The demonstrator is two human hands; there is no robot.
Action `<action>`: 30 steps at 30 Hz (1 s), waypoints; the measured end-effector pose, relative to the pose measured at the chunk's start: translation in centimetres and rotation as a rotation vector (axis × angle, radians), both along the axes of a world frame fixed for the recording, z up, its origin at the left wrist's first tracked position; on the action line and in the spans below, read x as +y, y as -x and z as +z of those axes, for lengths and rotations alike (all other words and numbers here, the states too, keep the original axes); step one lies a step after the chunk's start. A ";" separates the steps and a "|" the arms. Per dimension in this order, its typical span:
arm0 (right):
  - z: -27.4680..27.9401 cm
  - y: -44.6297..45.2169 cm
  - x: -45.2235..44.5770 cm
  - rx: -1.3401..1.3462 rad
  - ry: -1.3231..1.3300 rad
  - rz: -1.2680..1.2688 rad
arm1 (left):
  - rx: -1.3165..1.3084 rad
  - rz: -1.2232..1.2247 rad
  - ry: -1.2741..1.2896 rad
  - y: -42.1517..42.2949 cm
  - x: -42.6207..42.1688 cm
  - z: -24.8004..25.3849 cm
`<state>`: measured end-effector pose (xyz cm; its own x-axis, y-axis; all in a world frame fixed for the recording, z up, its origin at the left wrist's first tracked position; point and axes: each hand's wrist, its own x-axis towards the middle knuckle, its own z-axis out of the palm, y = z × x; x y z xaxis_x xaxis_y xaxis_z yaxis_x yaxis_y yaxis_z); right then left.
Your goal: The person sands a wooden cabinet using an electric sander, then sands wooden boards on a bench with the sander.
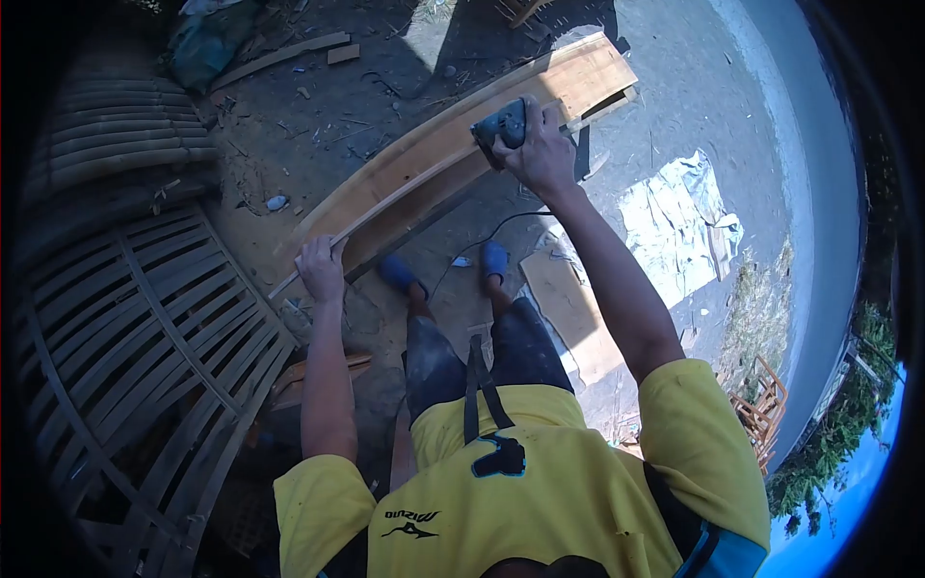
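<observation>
In the head view, my right hand (543,159) is wrapped round a dark power sander (502,127). The sander is over the near edge of a long wooden workpiece (424,144), toward its far right end; whether it touches the thin strip below is hidden. My left hand (320,270) is closed around a thin wooden strip (378,202) near its lower left end. That strip runs along the workpiece's near edge, above an open hollow side. A dark cord (501,223) curves across the ground below the sander.
Slatted bamboo furniture (145,328) stands close on my left. White sheeting (674,226) and a flat brown board (575,313) lie on the ground to my right. Wood scraps (343,54) are scattered beyond the workpiece. My feet in blue clogs (493,258) are just below it.
</observation>
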<state>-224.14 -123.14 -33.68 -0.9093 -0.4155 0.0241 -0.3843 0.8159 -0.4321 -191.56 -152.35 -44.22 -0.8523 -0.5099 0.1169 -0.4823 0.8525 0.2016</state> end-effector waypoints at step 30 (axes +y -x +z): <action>-1.2 5.1 4.2 0.089 -0.012 -0.096 | -0.044 -0.011 0.016 0.3 -0.1 -0.5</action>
